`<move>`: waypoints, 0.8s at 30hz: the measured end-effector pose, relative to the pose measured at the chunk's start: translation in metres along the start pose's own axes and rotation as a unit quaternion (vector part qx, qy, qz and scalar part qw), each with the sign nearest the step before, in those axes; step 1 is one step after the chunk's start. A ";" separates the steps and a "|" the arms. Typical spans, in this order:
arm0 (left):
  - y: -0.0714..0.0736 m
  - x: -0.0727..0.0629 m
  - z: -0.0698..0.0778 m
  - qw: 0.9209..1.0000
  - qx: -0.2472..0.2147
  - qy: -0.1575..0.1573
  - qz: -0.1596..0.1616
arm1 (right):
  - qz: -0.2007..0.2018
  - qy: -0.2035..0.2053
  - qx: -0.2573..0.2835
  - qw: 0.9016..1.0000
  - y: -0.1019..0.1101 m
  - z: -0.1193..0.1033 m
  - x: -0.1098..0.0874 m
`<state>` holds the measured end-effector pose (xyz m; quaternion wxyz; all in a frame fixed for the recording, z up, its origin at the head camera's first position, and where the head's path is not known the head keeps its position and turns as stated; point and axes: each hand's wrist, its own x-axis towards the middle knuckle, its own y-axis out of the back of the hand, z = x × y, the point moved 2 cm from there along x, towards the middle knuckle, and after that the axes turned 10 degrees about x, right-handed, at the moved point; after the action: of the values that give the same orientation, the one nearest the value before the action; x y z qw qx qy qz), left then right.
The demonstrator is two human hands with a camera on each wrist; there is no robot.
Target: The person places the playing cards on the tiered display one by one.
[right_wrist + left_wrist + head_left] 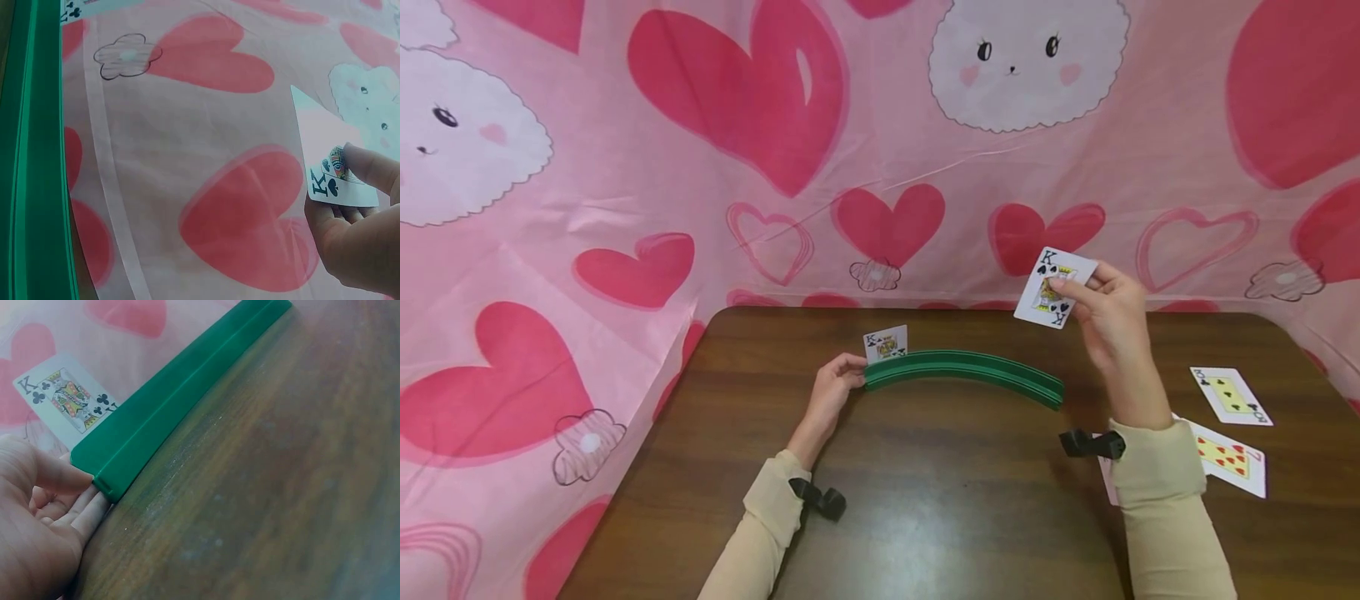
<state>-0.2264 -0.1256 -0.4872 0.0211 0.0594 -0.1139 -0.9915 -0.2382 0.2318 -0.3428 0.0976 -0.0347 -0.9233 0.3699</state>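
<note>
A curved green card holder (962, 364) stands on the table, with a king of clubs (886, 343) upright in its left end. My left hand (833, 385) holds that left end; in the left wrist view the thumb (65, 475) lies against the holder's corner and the fingers reach beneath it. Up in the air, above the holder's right end, my right hand (1112, 321) pinches a king of spades (1047, 290) between thumb and fingers, its face toward the head camera. The right wrist view shows the king of spades (322, 144) tilted, apart from the holder (34, 150).
On the table's right side lie a clubs card (1231, 396) and a hearts card (1232, 457), face up. Another card (1107, 483) is mostly hidden under the right wrist. A pink heart-patterned cloth (895, 150) hangs behind the brown table (917, 517).
</note>
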 end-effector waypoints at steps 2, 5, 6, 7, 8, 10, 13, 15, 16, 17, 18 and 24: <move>0.000 0.000 0.000 1.000 -0.001 0.000 -0.001 | 0.000 -0.003 -0.004 1.000 -0.002 0.002 0.000; 0.000 0.000 0.001 1.000 -0.002 0.002 0.000 | 0.000 -0.011 -0.010 1.000 -0.006 0.004 0.001; 0.000 -0.001 0.001 1.000 -0.002 0.003 0.001 | 0.000 -0.014 -0.012 1.000 -0.007 0.005 0.001; 0.000 -0.001 0.002 1.000 -0.003 0.003 0.001 | -0.002 -0.017 -0.014 1.000 -0.008 0.006 0.001; 0.000 -0.001 0.002 1.000 -0.003 0.003 0.002 | -0.003 -0.019 -0.015 1.000 -0.009 0.006 0.001; 0.000 -0.001 0.002 1.000 -0.003 0.001 0.002 | -0.006 -0.023 -0.015 1.000 -0.011 0.008 0.002; -0.001 0.000 0.002 1.000 -0.004 -0.001 0.001 | -0.011 -0.025 -0.013 1.000 -0.014 0.010 0.002; -0.001 0.000 0.002 1.000 -0.002 0.000 0.000 | -0.012 -0.026 -0.009 1.000 -0.015 0.011 0.003; -0.001 0.000 0.002 1.000 -0.002 0.000 -0.001 | -0.012 -0.027 -0.007 1.000 -0.015 0.011 0.003; -0.001 0.000 0.002 1.000 -0.001 0.001 -0.001 | -0.011 -0.029 -0.005 1.000 -0.016 0.012 0.002; -0.001 0.000 0.002 1.000 0.001 0.001 -0.001 | -0.011 -0.030 -0.003 0.999 -0.016 0.013 0.002; 0.000 -0.002 0.000 1.000 0.009 0.005 0.003 | -0.009 -0.045 -0.015 0.999 -0.019 0.017 0.001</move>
<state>-0.2249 -0.1250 -0.4869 0.0238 0.0638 -0.1232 -0.9900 -0.2425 0.2066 -0.3409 0.0586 -0.0114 -0.9324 0.3566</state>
